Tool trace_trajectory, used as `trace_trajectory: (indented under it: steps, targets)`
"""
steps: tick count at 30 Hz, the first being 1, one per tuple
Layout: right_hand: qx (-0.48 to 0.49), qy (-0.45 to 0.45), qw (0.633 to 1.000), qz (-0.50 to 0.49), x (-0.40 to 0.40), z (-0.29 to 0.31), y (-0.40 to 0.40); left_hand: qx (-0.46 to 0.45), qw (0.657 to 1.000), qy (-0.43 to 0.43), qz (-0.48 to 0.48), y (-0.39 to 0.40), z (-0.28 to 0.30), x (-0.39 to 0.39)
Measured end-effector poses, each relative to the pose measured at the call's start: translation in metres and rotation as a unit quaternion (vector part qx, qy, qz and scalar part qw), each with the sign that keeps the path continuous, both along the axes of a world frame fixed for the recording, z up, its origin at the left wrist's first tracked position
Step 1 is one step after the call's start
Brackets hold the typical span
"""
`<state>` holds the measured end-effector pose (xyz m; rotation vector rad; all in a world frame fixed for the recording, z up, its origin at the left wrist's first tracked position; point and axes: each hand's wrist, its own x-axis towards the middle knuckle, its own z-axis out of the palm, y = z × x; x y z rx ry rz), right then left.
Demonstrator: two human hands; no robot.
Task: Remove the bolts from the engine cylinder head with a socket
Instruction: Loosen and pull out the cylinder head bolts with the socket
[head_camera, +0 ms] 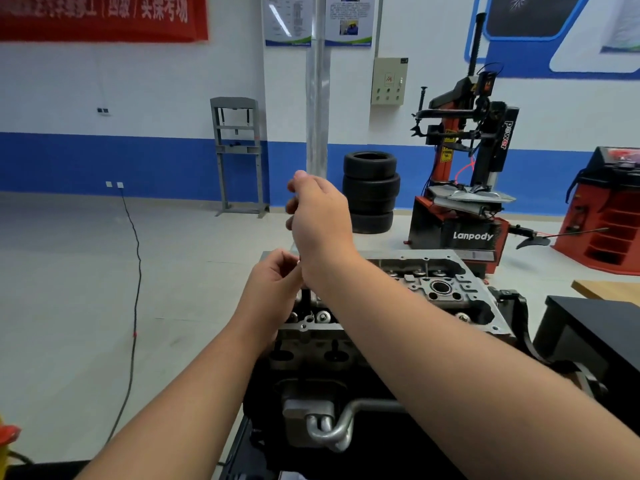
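Workshop floor behind, with a tyre changer (464, 188) and a stack of tyres (370, 192) by the blue-striped wall; up front the cylinder head (446, 289) sits on a dark stand, not really a counter; left hand (273, 289) has its fingers curled round something just above the head's near-left corner, with a dark shaft (306, 299) dropping from it into the head, probably the socket extension; right hand (318, 216) is raised higher, fingers pinched in, though can't tell what's in there, if anything; looks like mid-bolt, spinning one out by hand; next you'd need to lift it straight so it doesn't snag.
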<state>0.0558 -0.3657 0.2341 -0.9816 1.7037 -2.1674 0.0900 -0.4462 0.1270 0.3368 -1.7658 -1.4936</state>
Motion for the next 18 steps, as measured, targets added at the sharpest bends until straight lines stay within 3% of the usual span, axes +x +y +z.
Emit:
trace_trajectory:
  steps: [6,8,11,15,18]
  targets:
    - [0.021,-0.032,0.976,0.212,-0.018,0.009,0.004,0.016,0.996,-0.009,-0.085,-0.005,-0.002,0.010]
    - [0.020,-0.041,0.972,0.232,-0.024,0.008,0.007,0.001,0.995,-0.035,-0.090,-0.003,-0.001,0.009]
    - [0.006,-0.067,0.979,0.192,-0.021,0.010,0.007,0.003,0.996,-0.026,-0.082,0.000,0.001,0.007]
    - [0.015,0.031,0.999,-0.007,-0.005,0.006,0.002,-0.003,0.999,-0.005,-0.046,0.000,0.002,0.003]
    - [-0.035,0.011,0.999,0.023,-0.004,0.000,-0.001,0.007,1.000,0.001,-0.016,-0.002,0.001,0.002]
